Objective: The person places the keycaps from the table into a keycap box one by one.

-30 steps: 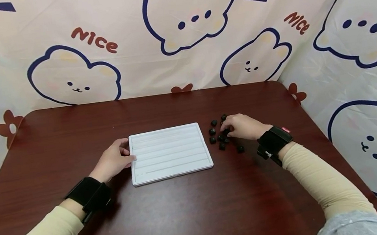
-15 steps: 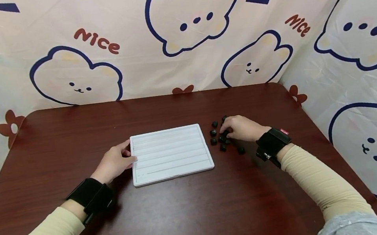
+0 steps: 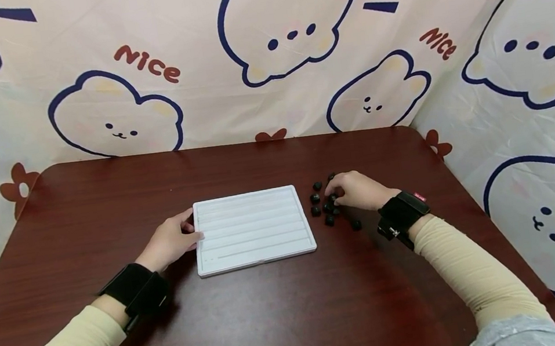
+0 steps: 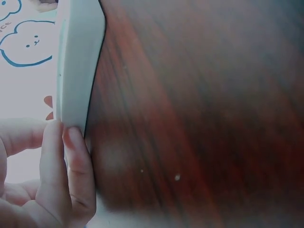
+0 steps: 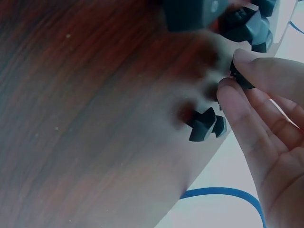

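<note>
A flat white ridged tray [image 3: 253, 229] lies on the brown table. At its left edge, my left hand [image 3: 168, 243] grips it, thumb on the rim and fingers against the side; the left wrist view shows these fingers [image 4: 53, 166] along the pale edge. To the right of the tray lie several small black keycaps [image 3: 315, 198]. Over this cluster, my right hand [image 3: 360, 190] pinches one black keycap [image 5: 243, 78] between thumb and forefinger, close to the table. Other loose keycaps [image 5: 203, 125] sit around the fingertips in the right wrist view, some blurred.
The brown table [image 3: 276, 325] reaches back to a white curtain [image 3: 216, 105] printed with bears. One keycap [image 3: 356, 225] lies apart, nearer the front than the others. Black straps with cameras sit on both wrists.
The whole scene shifts slightly down in the head view. Both hands stay nearly where they were, the left at the tray and the right among the keycaps.
</note>
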`<state>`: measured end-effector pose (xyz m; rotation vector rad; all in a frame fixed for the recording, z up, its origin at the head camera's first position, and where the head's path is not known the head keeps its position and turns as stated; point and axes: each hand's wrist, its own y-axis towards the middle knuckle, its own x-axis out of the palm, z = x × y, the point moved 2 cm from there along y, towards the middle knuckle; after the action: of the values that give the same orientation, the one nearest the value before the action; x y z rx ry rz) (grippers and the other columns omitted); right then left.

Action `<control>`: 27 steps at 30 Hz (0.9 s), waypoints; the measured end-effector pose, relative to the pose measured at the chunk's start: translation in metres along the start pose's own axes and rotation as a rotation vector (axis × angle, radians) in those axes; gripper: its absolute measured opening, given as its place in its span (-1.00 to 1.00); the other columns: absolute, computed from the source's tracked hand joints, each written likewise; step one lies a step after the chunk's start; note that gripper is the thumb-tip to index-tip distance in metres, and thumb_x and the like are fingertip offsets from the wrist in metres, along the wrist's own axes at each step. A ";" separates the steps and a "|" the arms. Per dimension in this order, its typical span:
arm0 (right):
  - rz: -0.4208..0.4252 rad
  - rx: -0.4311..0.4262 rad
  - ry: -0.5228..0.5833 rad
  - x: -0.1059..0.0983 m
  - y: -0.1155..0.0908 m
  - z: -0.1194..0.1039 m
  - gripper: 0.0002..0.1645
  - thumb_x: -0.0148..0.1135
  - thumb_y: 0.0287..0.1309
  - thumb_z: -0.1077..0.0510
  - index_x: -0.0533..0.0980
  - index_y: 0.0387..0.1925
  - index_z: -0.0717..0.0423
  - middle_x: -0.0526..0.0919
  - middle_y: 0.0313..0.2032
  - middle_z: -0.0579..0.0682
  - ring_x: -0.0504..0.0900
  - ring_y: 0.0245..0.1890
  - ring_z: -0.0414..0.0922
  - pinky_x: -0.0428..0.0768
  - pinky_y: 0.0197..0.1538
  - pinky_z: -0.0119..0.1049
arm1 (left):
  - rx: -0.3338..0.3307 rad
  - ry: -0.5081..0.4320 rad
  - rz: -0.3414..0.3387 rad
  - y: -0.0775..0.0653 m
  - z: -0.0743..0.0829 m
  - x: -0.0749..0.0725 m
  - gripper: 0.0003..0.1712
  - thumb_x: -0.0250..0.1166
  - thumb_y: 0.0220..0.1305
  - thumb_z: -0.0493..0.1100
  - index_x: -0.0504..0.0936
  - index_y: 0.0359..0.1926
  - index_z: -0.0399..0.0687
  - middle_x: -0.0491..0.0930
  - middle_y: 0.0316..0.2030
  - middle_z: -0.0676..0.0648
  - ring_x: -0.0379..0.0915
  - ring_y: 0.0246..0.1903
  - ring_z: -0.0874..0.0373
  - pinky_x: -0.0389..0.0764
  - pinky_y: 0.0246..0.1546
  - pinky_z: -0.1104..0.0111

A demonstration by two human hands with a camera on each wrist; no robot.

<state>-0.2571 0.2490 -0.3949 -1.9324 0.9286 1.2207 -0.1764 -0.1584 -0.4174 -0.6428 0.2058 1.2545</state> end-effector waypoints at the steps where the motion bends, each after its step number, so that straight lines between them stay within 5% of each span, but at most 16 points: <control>1: 0.003 0.000 0.005 -0.001 0.000 -0.001 -0.74 0.43 0.16 0.39 0.72 -0.09 0.18 0.70 -0.06 0.08 0.65 -0.05 0.00 0.65 0.01 -0.07 | -0.003 -0.003 -0.002 0.000 -0.001 0.000 -0.14 0.28 0.44 -0.30 0.03 0.58 -0.35 0.39 -0.06 -0.29 0.44 -0.20 0.02 0.63 -0.23 0.42; 27: 0.044 -0.006 0.102 -0.013 0.010 -0.022 -0.73 0.45 0.18 0.35 0.72 -0.06 0.18 0.68 -0.07 0.04 0.61 -0.19 -0.06 0.63 -0.09 -0.16 | -0.015 0.026 -0.020 -0.001 0.003 0.000 -0.19 0.26 0.47 -0.30 0.06 0.56 -0.39 0.40 -0.01 -0.31 0.48 -0.18 0.02 0.65 -0.19 0.38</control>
<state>-0.2595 0.2282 -0.3767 -2.0041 1.0249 1.1600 -0.1757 -0.1567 -0.4147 -0.6731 0.2116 1.2300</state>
